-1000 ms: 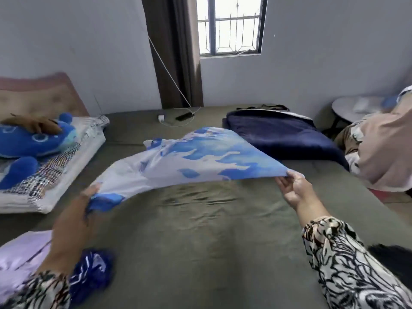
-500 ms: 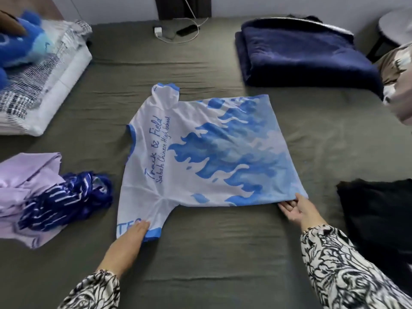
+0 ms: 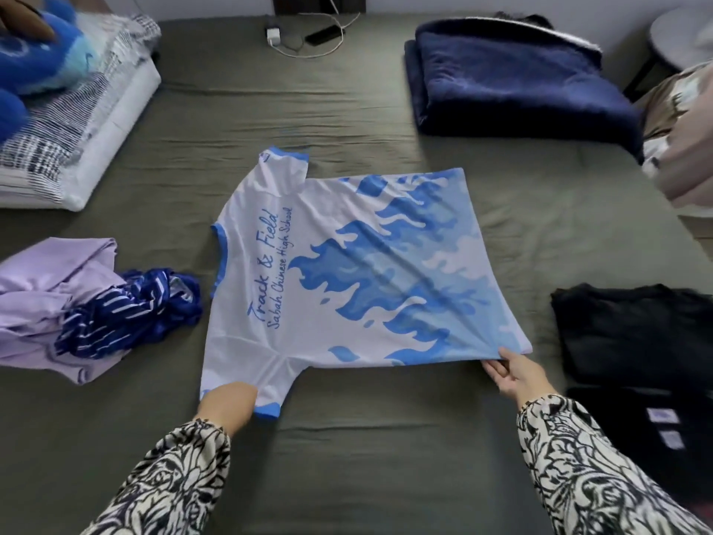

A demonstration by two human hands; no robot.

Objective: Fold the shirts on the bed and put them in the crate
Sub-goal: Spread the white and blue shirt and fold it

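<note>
At the near edge of the bed [image 3: 347, 476], the left hand [image 3: 227, 405] sits on the shirt's [image 3: 347, 272] near sleeve, back of the hand toward us, fingers tucked out of sight on or under the cloth, so whether it pinches or only presses I cannot tell. Across from it, the right hand [image 3: 515, 374] has the near hem corner nipped, thumb on top and fingers beneath, lifting that corner a touch off the sheet. Between them the white-and-blue flame shirt lies spread flat, printed side up, collar toward the left, hem toward the right, far sleeve pointing toward the wall. This looks a light, thin, slick sports fabric: limp, quick to slide and wrinkle, nothing fragile about it. Best purchase, I would judge, is at corners and seams, the hem corner and the sleeve or shoulder seam, pulling lightly apart to keep it taut before folding a side in. Left of it, a lilac shirt [image 3: 50, 299] and a dark blue striped one [image 3: 127, 314] lie heaped and unfolded, touching each other. To the right, a black garment [image 3: 632, 334] lies folded. Farther back rests a folded navy blanket [image 3: 513, 79], and a charger with its cable [image 3: 308, 36] by the wall. No crate is in view.
</note>
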